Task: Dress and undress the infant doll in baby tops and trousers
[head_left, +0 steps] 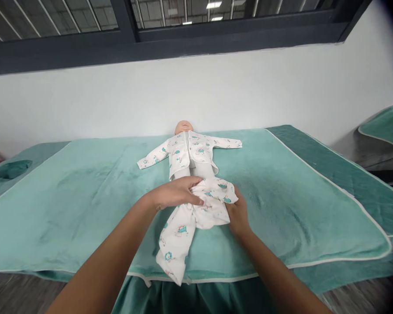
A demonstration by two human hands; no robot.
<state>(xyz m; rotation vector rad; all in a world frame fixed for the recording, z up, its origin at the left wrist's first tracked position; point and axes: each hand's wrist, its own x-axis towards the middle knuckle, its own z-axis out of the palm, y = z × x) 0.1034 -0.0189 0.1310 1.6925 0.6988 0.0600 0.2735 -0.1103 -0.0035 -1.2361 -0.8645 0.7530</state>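
A baby doll point(184, 127) lies on its back, head toward the wall, in a white printed jacket point(199, 146) with both sleeves spread wide. White baby trousers point(180, 235) with the same teal print are bunched around the doll's lower legs, one trouser leg hanging loose toward me. My left hand point(178, 192) grips the trousers' upper edge from the left, thumb and fingers apart around the cloth. On the other side my right hand point(239, 213) is closed on the bunched trouser leg, its fingertips partly hidden by the fabric. The doll's feet are covered.
A teal plush blanket point(94, 209) with pale piping covers the bed beneath the doll. Behind it stands a white wall point(118, 100) under a dark window frame point(236, 39). A folded teal cloth point(386, 126) is at the right edge.
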